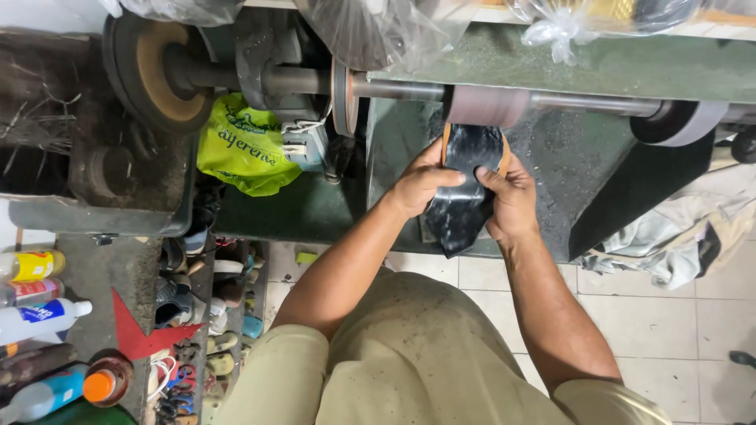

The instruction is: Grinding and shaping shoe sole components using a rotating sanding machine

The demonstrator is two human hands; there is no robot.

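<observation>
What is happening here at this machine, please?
A person holds a black shoe in both hands, the left hand on one side and the right hand on the other. The shoe's upper end is pressed up against a grey drum on the long horizontal shaft of a green machine. A tan wheel sits at the shaft's far left. Bottles stand on a shelf at the left.

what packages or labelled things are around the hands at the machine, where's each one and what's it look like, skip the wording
Plastic bag: left of the hands, under the machine shaft; crumpled, bright yellow-green with dark green print.
Yellow bottle: far left shelf, lying on its side.
White bottle: below it, lying, blue label.
Blue bottle: bottom left, lying, orange cap.
Clear plastic bags: along the top edge, knotted.
No screens or signs.
</observation>
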